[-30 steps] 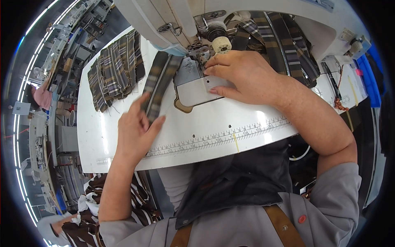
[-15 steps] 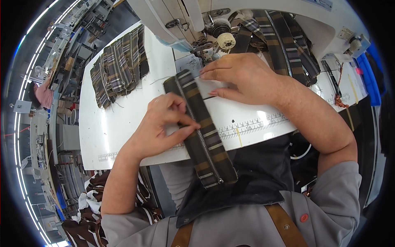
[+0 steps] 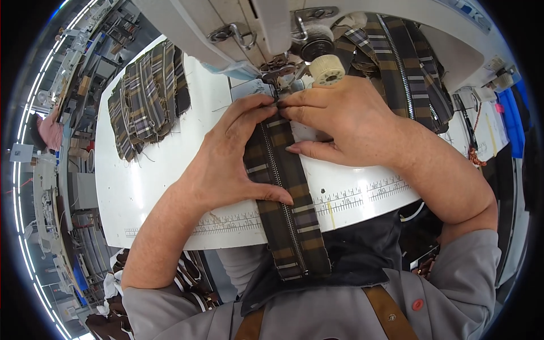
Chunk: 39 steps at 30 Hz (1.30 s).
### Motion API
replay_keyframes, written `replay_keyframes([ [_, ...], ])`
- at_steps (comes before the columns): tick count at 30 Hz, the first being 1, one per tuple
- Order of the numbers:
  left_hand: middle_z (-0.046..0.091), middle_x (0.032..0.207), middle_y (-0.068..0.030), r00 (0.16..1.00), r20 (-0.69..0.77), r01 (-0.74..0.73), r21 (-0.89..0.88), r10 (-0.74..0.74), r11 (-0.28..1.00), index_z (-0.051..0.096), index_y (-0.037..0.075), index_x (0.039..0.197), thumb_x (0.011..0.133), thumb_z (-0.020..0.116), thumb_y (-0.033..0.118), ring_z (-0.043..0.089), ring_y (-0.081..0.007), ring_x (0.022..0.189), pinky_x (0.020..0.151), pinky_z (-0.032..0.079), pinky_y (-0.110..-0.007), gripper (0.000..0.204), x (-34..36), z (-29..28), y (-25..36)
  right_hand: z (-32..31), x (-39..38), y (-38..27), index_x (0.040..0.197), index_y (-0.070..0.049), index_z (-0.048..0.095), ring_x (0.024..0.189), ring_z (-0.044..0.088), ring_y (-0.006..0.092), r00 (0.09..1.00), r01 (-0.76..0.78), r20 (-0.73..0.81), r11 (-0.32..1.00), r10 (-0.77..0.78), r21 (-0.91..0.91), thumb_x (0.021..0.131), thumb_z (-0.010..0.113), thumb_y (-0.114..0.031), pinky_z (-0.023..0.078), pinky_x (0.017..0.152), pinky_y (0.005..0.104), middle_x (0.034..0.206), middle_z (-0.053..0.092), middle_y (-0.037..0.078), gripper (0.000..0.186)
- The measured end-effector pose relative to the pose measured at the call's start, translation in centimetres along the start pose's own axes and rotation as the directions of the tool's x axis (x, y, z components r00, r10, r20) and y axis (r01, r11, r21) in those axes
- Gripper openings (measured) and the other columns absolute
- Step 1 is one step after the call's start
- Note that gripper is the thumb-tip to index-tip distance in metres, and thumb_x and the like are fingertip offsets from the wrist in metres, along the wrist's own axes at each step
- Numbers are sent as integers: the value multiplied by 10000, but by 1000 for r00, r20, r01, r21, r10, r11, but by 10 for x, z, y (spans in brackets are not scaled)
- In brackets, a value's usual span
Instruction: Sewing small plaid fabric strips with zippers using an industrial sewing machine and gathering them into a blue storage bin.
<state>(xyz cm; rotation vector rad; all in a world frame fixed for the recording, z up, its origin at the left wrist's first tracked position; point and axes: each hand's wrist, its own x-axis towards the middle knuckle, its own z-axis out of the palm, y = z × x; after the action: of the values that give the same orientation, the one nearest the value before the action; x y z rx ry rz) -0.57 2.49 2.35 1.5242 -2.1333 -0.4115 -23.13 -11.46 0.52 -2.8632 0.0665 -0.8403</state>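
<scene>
A dark plaid fabric strip with a metal zipper [image 3: 300, 226] runs from the sewing machine's presser foot [image 3: 276, 85] toward me, its near end hanging over the table edge onto my lap. My left hand [image 3: 226, 156] holds the strip: its fingertips are at the far end by the foot, and its thumb lies across the zipper teeth. From the other side, my right hand [image 3: 354, 122] has its fingers closed on the far end, touching or nearly touching the left fingertips. Its thumb is near the strip's right edge. The very tip of the strip is hidden under the fingers.
A stack of plaid zipper pieces [image 3: 150, 93] lies on the left of the white table [image 3: 136, 204]. More plaid zipper strips [image 3: 391, 62] lie under the machine arm at right. A cream knob [image 3: 327, 69] sits close above my right hand. A ruler scale [image 3: 368, 192] follows the table's front edge.
The strip has moved away from me and straightened, its far end now at the presser foot. My left hand went forward along it; my right hand, formerly free beside it, now grips it.
</scene>
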Motion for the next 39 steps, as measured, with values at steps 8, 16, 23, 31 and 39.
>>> replay_keyframes([
  [8,541,1510,-187,999,-20,-31,29,31,999,601,-26,1425,491,1020,557,550,-362,1411,1167,485,-471,1178,7,0,-15,-1,3,-2,1079,-14,776,1001,741,306,995,-100,29,995,101,-30,861,811,-383,597,845,427,1080,770,119,429],
  [16,536,1528,-192,999,6,-51,11,51,999,600,-21,1449,516,1019,543,524,-375,1441,1190,452,-493,1167,9,0,-13,-2,2,-2,1089,-16,767,1009,740,307,994,-102,25,994,103,-28,863,807,-391,597,852,432,1100,766,118,440],
  [23,511,1583,-180,999,10,-35,223,33,974,604,27,1476,588,974,583,457,-393,1501,1241,361,-527,1111,8,-1,-7,-1,1,-2,1109,-23,763,1017,741,306,993,-111,24,993,112,-30,864,800,-412,597,862,431,1134,757,115,461],
  [31,523,1572,-192,1000,1,-3,213,3,977,602,24,1485,636,963,556,473,-394,1489,1232,389,-513,1065,7,0,-7,-1,1,-4,1118,-21,760,1021,744,294,994,-108,19,993,109,-35,849,810,-411,601,864,416,1138,746,99,477],
  [39,542,1552,-197,999,-18,-27,192,31,981,617,8,1462,634,981,481,511,-396,1466,1200,455,-497,1020,7,0,-8,-2,1,-4,1130,-12,760,1035,741,298,993,-117,26,993,118,-33,847,811,-404,600,870,419,1148,744,107,486],
])
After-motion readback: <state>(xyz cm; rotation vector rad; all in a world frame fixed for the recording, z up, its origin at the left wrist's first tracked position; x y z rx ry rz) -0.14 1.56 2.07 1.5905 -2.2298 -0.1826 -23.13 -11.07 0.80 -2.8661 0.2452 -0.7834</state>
